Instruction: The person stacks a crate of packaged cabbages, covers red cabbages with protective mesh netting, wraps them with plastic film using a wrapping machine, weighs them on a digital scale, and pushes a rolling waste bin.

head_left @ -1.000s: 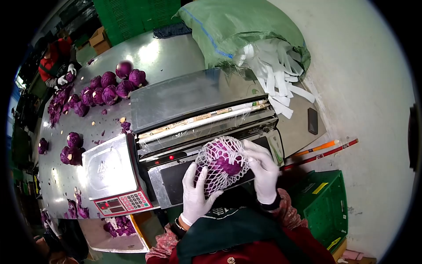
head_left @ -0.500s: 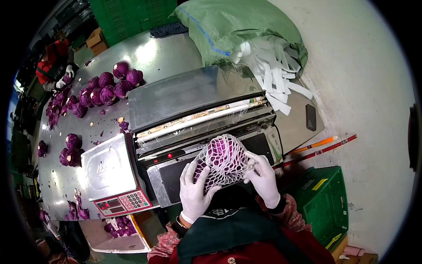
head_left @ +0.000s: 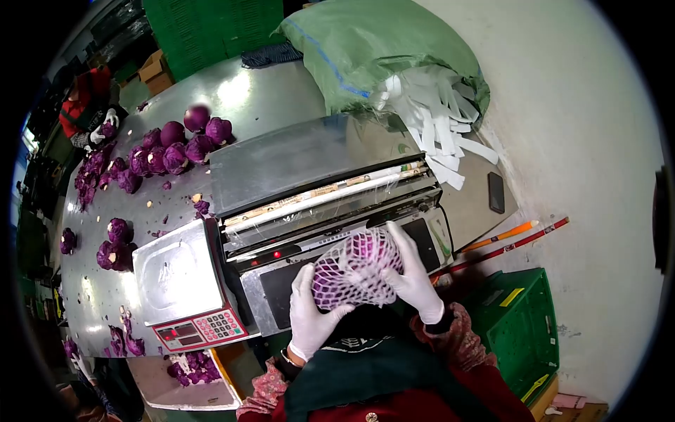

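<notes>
Netted purple cabbage [head_left: 357, 271]: lay between left hand [head_left: 309, 315] and right hand [head_left: 416, 278], long axis crosswise; both grips cupped its ends.

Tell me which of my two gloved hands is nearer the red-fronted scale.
Your left hand: it holds the side of the white net facing the scale, while your right hand holds the opposite side.

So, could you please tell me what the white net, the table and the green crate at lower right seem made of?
Net: probably plastic foam, matte; thick white strands stretch into loops. Table: likely bare metal, smooth; its grey top throws bright glare. Crate: probably plastic, faintly glossy; thin, stiff-looking walls.
</notes>
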A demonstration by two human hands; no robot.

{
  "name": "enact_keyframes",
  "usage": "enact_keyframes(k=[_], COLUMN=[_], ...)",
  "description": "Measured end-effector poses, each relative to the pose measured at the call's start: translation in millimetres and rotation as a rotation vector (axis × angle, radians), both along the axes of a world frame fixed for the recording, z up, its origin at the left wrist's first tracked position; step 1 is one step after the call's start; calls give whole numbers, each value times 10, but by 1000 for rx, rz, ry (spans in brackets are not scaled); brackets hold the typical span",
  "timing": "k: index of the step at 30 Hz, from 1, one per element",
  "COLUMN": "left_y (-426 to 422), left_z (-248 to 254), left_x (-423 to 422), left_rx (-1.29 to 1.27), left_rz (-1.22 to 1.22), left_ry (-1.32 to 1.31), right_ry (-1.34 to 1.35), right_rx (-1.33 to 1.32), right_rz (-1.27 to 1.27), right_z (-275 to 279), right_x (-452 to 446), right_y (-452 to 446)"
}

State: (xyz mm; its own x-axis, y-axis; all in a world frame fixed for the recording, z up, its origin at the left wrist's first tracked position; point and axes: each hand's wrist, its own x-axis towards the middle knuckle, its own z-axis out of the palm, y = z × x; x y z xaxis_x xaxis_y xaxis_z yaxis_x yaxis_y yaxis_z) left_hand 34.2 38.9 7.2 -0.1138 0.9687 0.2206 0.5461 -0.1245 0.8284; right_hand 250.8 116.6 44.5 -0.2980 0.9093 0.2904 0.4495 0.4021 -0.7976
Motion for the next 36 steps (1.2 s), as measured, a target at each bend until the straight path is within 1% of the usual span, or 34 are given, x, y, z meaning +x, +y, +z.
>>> enact_keyframes(k=[1,2,4,6,8,9,10,12,14,15,16,18,19,22,23,24,26,27,28,30,31,32,33,34,35,36], left_y=[3,-2,-10,-9,17,94,190,518,894,1078,1234,1479,1594,1824,1852,1885,1911,1914,1926,1941,1927,1932,1960,1972,1979,2006], left_z=[43,53,53,102,247,350,527,767,900,891,910,868,792,649,643,601,551,554,560,605,663,641,606,551,526,506], left_x=[-1,30,50,30,54,42,27,-23,-78,-134,-166,-214,-241,-240,-236,-233,-195,-141,-105,-38,7,31,24,0,-30,-56], left_rx=[56,91,112,109,199,276,293,360,345,341,308,291,279,176,175,182,129,139,133,208,184,187,144,98,91,145], left_rz=[-43,-44,-15,-21,41,70,107,202,270,303,292,278,249,208,232,267,295,372,385,400,415,430,461,486,477,469], left_ry=[18,-22,-24,13,0,21,87,141,104,143,72,111,141,173,177,210,155,168,170,276,290,270,235,202,211,328], right_ry=[17,-38,-40,-53,34,57,56,212,200,231,257,151,196,101,171,230,-76,-153,-131,-39,-21,-6,61,54,182,309], right_rx=[-102,-118,-129,-49,-34,52,122,10,39,-46,-132,-137,-188,-201,-342,-343,-76,-232,-335,-289,-245,-198,-188,-190,-276,-356], right_rz=[52,14,22,14,58,91,120,199,252,356,463,509,571,531,497,497,338,320,342,389,365,341,314,245,330,412], right_z=[-17,13,-20,50,292,404,526,575,557,568,599,726,675,399,272,214,409,490,392,360,429,500,413,290,220,174], right_x=[-69,-120,-118,-157,-213,-255,-314,-476,-707,-804,-899,-1087,-1201,-1478,-1535,-1570,-1516,-1490,-1541,-1555,-1549,-1559,-1579,-1611,-1619,-1613], right_y=[23,16,75,101,222,350,516,993,1591,1927,2210,2544,2741,3165,3251,3352,3262,3242,3339,3303,3214,3123,3136,3145,3183,3249])
